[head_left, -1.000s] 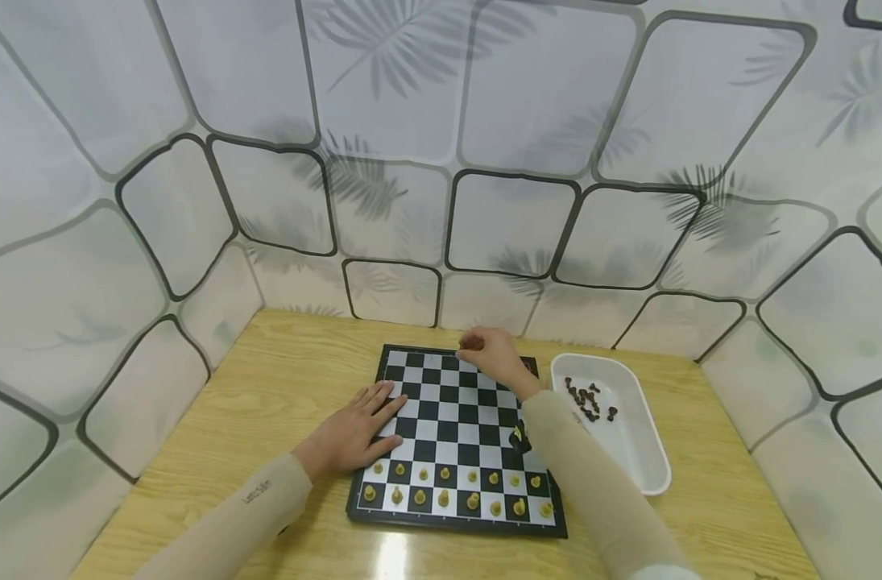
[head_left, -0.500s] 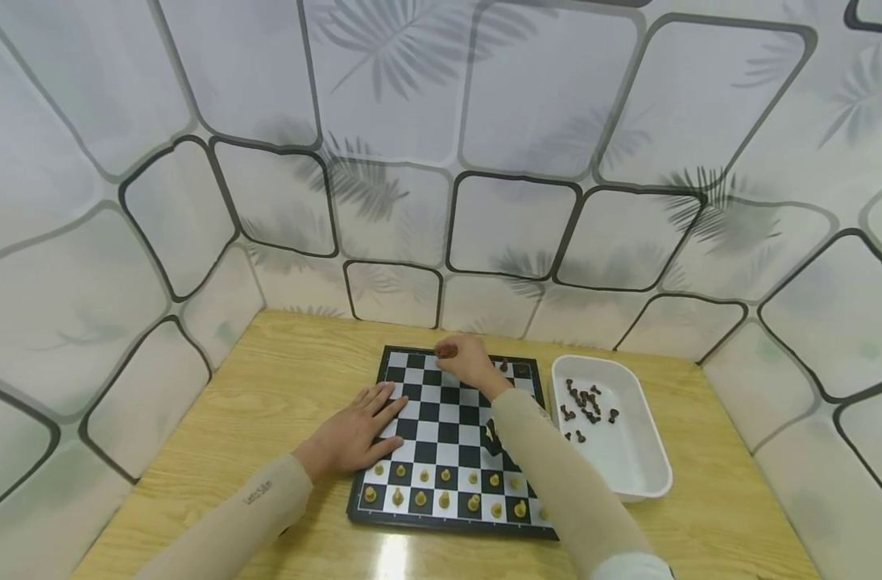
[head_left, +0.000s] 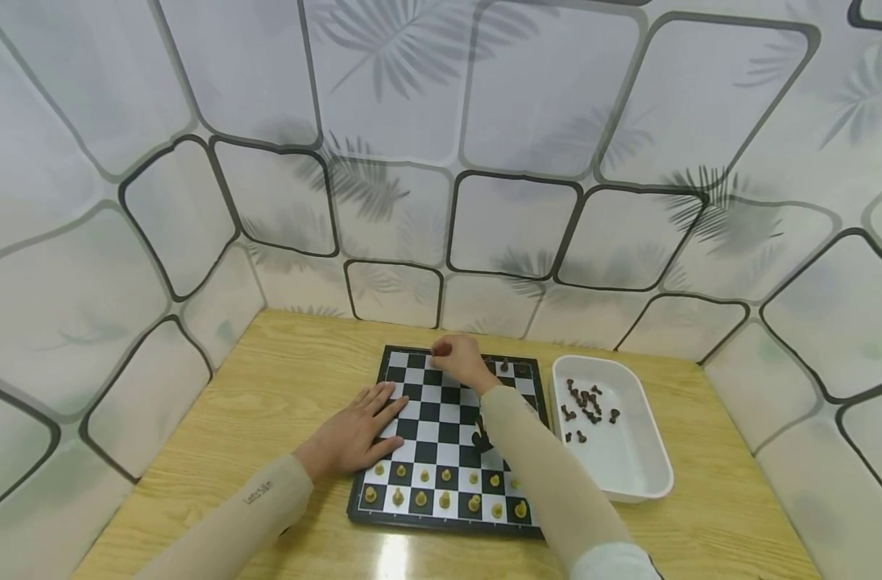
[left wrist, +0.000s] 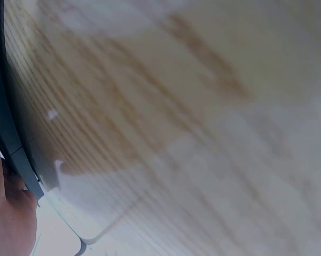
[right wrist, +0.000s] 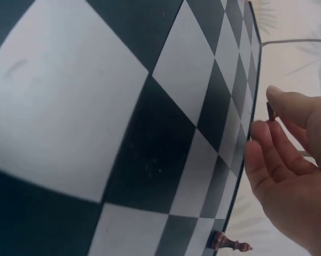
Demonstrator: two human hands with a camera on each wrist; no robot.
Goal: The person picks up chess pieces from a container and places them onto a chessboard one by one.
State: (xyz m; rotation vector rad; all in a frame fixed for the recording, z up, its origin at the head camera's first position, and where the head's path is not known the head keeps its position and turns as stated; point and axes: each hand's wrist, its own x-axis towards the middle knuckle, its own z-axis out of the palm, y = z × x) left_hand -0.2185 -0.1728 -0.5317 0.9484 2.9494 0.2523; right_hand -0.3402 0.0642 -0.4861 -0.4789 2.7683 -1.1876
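Observation:
My left hand (head_left: 354, 432) lies with fingers spread on the left side of the black-and-white chessboard (head_left: 428, 411). The left wrist view catches part of that hand (left wrist: 13, 224) beside the board's dark edge (left wrist: 8, 106). At the far edge of the board, my right hand (head_left: 461, 358) pinches a small dark chess piece (right wrist: 271, 111) between thumb and fingers; most of the piece is hidden. A brown chess piece (right wrist: 232, 242) stands on the far row nearby, and brown pieces (head_left: 504, 365) show right of the hand.
Yellow chess pieces (head_left: 444, 500) fill the two near rows, partly covered by the right sleeve (head_left: 549, 475). Right of the board stands a white tray (head_left: 647, 475) with several loose brown pieces (head_left: 584, 397). A patterned curtain (head_left: 397, 294) hangs behind the wooden table (head_left: 310, 346).
My right hand has moved left along the board's far edge, then shifted only slightly. Its forearm's shift uncovers far-right brown pieces and more of the tray. The left hand stays put.

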